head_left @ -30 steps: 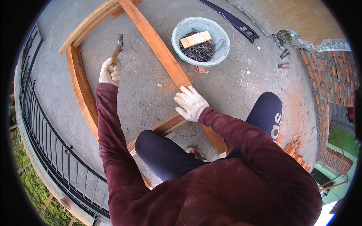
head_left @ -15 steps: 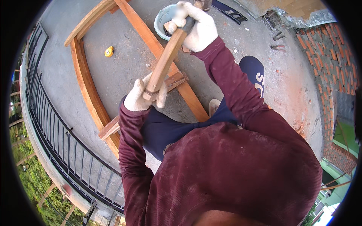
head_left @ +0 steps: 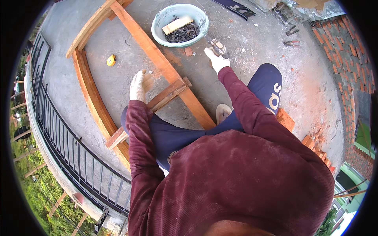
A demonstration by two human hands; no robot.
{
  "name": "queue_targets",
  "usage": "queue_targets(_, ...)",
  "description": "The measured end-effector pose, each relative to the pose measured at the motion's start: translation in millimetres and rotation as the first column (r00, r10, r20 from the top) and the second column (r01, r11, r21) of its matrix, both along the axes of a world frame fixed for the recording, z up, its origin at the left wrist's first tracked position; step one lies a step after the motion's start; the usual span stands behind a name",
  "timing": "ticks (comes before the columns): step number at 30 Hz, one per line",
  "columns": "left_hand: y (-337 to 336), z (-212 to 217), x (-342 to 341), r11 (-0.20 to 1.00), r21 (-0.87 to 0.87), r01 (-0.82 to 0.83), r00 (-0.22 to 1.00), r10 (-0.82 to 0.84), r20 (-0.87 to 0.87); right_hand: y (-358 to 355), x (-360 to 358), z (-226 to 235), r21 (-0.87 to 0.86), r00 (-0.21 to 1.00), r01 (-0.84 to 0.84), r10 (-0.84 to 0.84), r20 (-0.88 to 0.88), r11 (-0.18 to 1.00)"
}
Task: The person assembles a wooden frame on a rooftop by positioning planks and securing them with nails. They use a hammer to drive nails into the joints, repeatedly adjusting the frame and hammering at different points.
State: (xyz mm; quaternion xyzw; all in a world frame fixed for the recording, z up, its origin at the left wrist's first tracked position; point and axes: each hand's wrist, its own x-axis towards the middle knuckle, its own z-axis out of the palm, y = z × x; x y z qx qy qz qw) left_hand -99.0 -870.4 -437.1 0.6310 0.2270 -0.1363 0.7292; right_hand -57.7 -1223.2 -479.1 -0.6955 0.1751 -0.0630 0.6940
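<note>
My left hand [head_left: 138, 86], in a white glove, holds nothing. Its fingers are apart and slightly blurred, above the floor beside a short wooden crosspiece [head_left: 169, 94]. My gloved right hand [head_left: 219, 63] is closed round what appears to be a hammer [head_left: 217, 46]; its dark grey head shows past the fingers, while most of the handle is hidden. Beyond that hand stands a pale blue basin [head_left: 157, 33] of dark nails [head_left: 183, 34], with a light wood offcut [head_left: 177, 24] lying on them. A long timber beam [head_left: 153, 51] runs diagonally between my hands.
A curved wooden frame [head_left: 88, 80] lies on the concrete floor at the left, near a black railing [head_left: 73, 145]. Inside it sits a yellow tape measure [head_left: 111, 60]. Pliers [head_left: 292, 43] and a handsaw [head_left: 236, 8] lie farther off. A brick wall [head_left: 346, 59] borders the right.
My left hand has let go of the hammer's wooden handle and moved slightly up and left. My right hand has lowered the hammer toward me and right, uncovering the basin of nails.
</note>
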Motion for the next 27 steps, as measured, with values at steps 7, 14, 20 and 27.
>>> queue_targets(7,-18,-1,9,0.992,0.123,0.014,0.991,-0.03,0.127,3,-10,47,-0.193,0.998,-0.067,0.062,-0.033,0.979)
queue_targets(14,-92,-9,139,0.859,0.483,0.17,0.82,-0.395,0.414,11,-11,6,0.026,0.995,-0.095,0.096,-0.021,0.995)
queue_targets(20,-111,-55,213,0.288,0.876,0.388,0.835,-0.513,-0.201,-2,-76,119,0.366,0.996,-0.064,0.084,-0.037,0.929)
queue_targets(27,-160,-56,254,-0.427,0.719,0.549,0.478,-0.545,-0.689,-12,-145,127,0.713,0.986,0.042,0.088,-0.144,0.7)
